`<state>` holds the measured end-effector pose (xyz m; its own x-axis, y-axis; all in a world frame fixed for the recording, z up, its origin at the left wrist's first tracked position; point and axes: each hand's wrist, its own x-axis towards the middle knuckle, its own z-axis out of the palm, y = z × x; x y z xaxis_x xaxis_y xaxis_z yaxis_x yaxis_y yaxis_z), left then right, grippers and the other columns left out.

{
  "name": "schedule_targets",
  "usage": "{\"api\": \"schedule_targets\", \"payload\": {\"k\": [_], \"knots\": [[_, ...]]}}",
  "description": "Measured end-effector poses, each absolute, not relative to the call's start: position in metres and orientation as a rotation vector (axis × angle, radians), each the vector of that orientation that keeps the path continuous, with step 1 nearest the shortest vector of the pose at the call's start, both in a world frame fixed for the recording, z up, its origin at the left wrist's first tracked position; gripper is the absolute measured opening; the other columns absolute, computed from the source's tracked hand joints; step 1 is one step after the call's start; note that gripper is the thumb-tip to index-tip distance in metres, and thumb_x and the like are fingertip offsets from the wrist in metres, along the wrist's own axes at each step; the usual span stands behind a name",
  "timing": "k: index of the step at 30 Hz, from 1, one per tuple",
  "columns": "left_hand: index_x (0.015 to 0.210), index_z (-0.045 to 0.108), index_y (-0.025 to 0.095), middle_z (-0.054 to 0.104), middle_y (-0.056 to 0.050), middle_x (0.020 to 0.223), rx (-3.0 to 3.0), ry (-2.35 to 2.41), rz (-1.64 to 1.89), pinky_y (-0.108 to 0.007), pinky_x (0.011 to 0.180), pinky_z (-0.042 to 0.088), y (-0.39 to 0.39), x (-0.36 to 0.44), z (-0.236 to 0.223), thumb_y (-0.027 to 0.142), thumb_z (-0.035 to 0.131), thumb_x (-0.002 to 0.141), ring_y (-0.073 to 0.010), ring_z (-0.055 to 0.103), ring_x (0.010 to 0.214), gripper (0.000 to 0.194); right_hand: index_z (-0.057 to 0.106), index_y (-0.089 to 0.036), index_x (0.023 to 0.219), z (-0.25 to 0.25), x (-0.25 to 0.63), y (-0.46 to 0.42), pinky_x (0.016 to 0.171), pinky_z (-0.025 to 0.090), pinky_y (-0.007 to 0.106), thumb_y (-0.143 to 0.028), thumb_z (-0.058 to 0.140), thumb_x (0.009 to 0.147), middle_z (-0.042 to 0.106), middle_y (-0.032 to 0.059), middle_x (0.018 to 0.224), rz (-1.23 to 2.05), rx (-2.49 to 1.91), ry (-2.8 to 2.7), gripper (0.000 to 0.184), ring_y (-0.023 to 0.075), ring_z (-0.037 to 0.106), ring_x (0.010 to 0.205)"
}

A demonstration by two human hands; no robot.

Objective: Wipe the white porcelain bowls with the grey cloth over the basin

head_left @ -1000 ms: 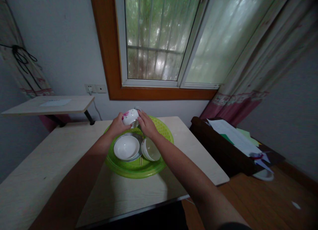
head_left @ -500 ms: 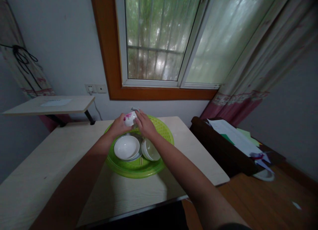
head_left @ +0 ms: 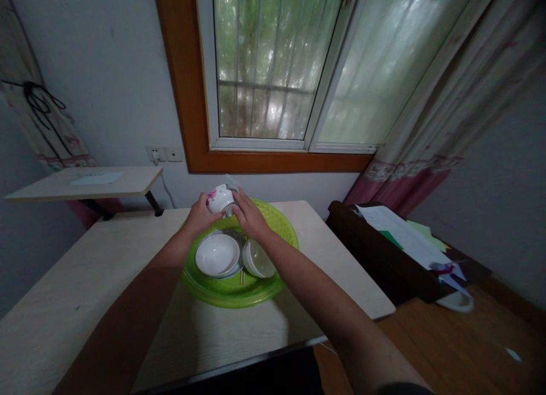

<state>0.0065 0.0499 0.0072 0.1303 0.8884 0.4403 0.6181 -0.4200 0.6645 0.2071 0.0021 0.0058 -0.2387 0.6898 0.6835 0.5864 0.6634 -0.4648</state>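
A white bowl with pink flowers [head_left: 219, 199] is tilted above the far part of a round green tray [head_left: 236, 299]. My left hand [head_left: 199, 217] is closed on its left side. On the other side, my right hand [head_left: 251, 214] presses a pale grey cloth [head_left: 231, 183] against the bowl; its fingers hide most of the cloth. Below my hands, a white bowl [head_left: 216, 254] rests on a plate in the tray. Beside it a second bowl [head_left: 259, 258] lies tipped, partly behind my right forearm. Chopstick ends [head_left: 242, 278] show between these two bowls.
The tray stands on a pale wooden desk [head_left: 111, 258]. A raised shelf [head_left: 128, 182] is at the desk's left rear. To the right, papers [head_left: 396, 230] lie on a dark piece of furniture [head_left: 375, 264]. The wall and window [head_left: 264, 71] rise behind.
Between my hands the flowered bowl has turned and tilted a little, with the cloth shifting at its upper edge. Both hands stay in nearly the same place. The tray's dishes have not moved.
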Motion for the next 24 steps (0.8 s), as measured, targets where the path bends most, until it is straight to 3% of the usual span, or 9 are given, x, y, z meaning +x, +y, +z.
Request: {"api": "schedule_targets", "payload": {"k": [4,7,12,19,24], "knots": [[0.102,0.048,0.021,0.063,-0.003,0.088,2.056,1.471,1.235,-0.031,0.069,0.046,0.049,0.006,0.01,0.045,0.076,0.068,-0.0187,0.061,0.077,0.051,0.042,-0.025,0.155,0.019,0.197,-0.014,0.13,0.02,0.049,-0.039,0.044,0.105,0.027,0.0059,0.17,-0.066,-0.865,-2.2,0.052,0.021,0.015,0.16],[0.1,0.048,0.021,0.063,-0.003,0.089,2.014,1.495,1.29,-0.031,0.07,0.047,0.047,0.006,0.013,0.044,0.077,0.067,-0.0184,0.06,0.077,0.05,0.041,-0.023,0.155,0.022,0.195,-0.017,0.13,0.018,0.051,-0.038,0.045,0.105,0.026,0.0067,0.17,-0.111,-0.832,-2.267,0.053,0.0217,0.014,0.16],[0.101,0.047,0.022,0.065,-0.005,0.094,1.935,1.493,1.331,-0.032,0.07,0.049,0.049,0.005,0.015,0.05,0.077,0.065,-0.0226,0.065,0.084,0.055,0.03,-0.02,0.161,0.014,0.2,-0.007,0.13,0.021,0.045,-0.041,0.038,0.107,0.019,0.009,0.172,0.029,-0.945,-2.064,0.059,0.0198,0.015,0.159],[0.105,0.048,0.021,0.065,-0.007,0.098,1.932,1.428,1.304,-0.035,0.074,0.052,0.044,0.004,0.019,0.05,0.078,0.064,-0.0246,0.066,0.087,0.059,0.038,-0.018,0.158,-0.008,0.214,0.016,0.126,0.028,0.049,-0.06,0.038,0.103,0.042,0.0131,0.161,0.425,-1.117,-1.748,0.069,0.0254,0.039,0.151],[0.114,0.047,0.02,0.066,-0.009,0.11,1.904,1.18,1.252,-0.037,0.083,0.055,0.049,0.003,0.01,0.049,0.079,0.065,-0.0256,0.067,0.101,0.065,0.047,-0.021,0.152,0.001,0.215,0.014,0.119,0.04,0.046,-0.059,0.065,0.091,0.056,0.0088,0.152,0.536,-1.047,-1.663,0.075,0.0274,0.053,0.139]]}}
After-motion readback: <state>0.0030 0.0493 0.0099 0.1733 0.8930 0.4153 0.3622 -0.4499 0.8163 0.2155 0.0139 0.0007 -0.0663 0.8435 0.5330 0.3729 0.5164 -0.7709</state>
